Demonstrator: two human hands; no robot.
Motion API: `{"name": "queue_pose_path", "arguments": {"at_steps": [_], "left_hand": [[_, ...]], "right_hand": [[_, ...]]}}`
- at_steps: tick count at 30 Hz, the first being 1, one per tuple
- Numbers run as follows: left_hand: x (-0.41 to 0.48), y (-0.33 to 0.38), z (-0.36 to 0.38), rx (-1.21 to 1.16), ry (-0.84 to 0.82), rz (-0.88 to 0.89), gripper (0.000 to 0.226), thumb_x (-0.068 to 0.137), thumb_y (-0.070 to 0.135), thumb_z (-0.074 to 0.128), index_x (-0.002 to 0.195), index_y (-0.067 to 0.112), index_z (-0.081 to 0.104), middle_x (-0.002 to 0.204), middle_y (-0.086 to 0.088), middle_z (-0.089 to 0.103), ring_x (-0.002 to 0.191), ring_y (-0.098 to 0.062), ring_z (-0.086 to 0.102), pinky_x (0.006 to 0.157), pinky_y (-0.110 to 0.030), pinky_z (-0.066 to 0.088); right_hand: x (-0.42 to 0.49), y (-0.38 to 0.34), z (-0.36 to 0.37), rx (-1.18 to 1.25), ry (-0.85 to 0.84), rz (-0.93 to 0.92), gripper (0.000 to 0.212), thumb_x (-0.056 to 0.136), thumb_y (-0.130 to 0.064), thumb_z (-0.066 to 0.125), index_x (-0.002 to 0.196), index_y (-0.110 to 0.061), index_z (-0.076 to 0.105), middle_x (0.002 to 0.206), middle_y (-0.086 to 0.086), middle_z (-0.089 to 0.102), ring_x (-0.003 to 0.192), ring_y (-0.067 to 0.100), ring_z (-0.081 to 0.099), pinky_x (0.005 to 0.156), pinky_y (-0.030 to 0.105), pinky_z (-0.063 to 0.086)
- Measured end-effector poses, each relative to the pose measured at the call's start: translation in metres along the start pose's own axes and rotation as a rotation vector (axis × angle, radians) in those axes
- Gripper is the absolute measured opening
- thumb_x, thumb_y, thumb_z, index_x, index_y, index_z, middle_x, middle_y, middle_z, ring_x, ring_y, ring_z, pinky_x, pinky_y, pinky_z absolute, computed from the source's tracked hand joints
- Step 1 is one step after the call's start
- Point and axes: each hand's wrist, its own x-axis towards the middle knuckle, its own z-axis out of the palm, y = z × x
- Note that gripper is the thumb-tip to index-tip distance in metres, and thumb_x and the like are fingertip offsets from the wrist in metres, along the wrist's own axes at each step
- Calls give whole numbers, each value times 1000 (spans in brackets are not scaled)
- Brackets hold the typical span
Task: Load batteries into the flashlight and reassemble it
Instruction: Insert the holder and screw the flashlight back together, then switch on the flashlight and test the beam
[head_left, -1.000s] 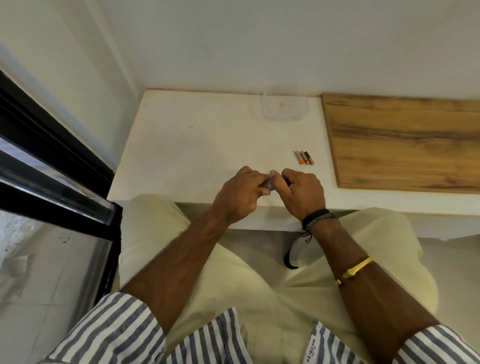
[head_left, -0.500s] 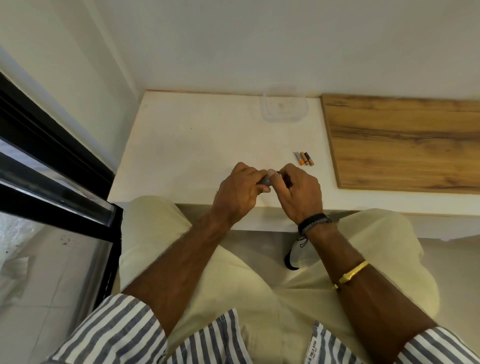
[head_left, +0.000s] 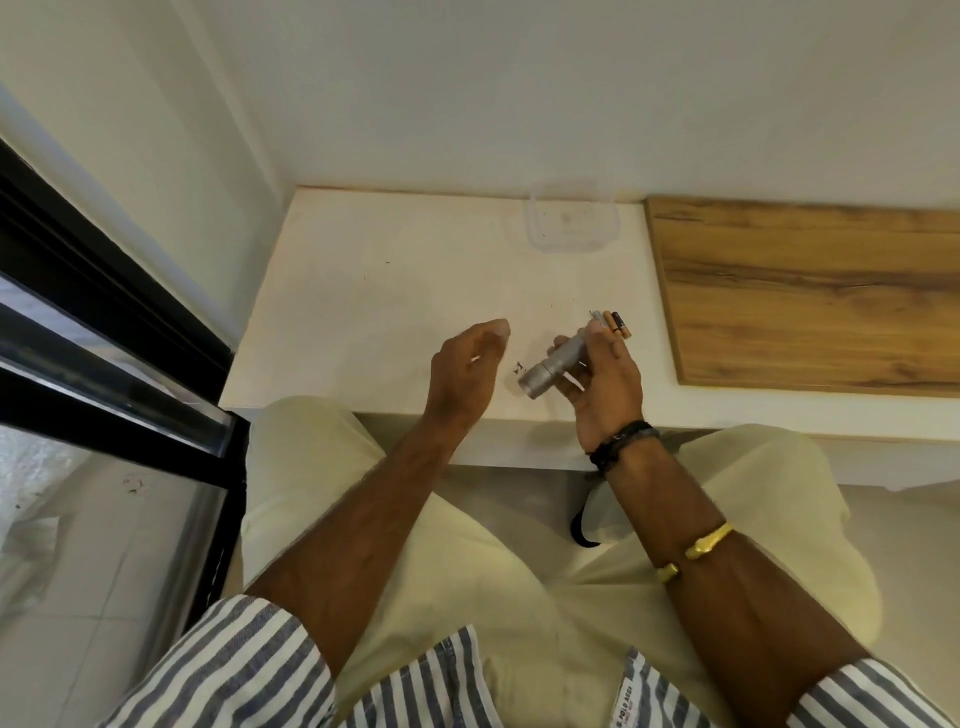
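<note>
While the right hand (head_left: 609, 387) wraps fingers and thumb round the silver cylindrical metal flashlight (head_left: 551, 367), holding it slanted over the near part of the white tabletop (head_left: 384, 291), the left hand (head_left: 464, 370) hovers just left of it, its fingers curled under out of sight, so I cannot tell whether it holds anything. The small cylindrical batteries (head_left: 614, 324) lie just beyond the right fingertips, partly hidden by them. A clear plastic container (head_left: 571, 221) sits far back, and a brown wooden board (head_left: 810, 291) lies to the right.
</note>
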Motion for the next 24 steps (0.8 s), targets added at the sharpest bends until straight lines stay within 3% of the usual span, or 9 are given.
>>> {"name": "queue_pose_path", "arguments": {"at_steps": [4,7,10,15,24], "left_hand": [[5,5,-4,-489,-113,-319,77,99,65,17,147,10,41,151,-8,47,141,-21,42,120,-42,27],[5,5,-5,-684,-114,-374,88,93,72,10,151,9,34,156,-10,39,146,-23,34,123,-42,19],[6,6,-6,-833,-124,-396,94,90,77,9,153,9,29,159,-10,33,148,-25,29,124,-43,16],[7,4,-9,-941,-158,-408,101,86,83,12,155,10,23,162,-10,25,150,-26,21,124,-44,12],[10,-2,-11,-981,-176,-413,105,83,87,17,155,10,20,163,-11,20,151,-28,17,124,-44,11]], "right_hand": [[6,-3,2,464,25,259,28,102,-46,54,107,-20,62,96,7,66,88,24,66,100,49,49],[7,-7,4,666,-6,293,29,98,-41,52,86,-16,61,80,5,57,70,21,54,84,38,45],[4,-7,6,816,-94,287,26,85,-35,52,78,-11,61,76,4,54,67,22,51,81,37,42],[-4,-10,6,935,-206,291,24,74,-29,50,75,-8,61,75,5,52,65,24,51,84,36,42],[-3,-22,3,954,-165,244,19,74,-24,43,68,-10,54,68,5,46,64,23,45,83,37,41]]}}
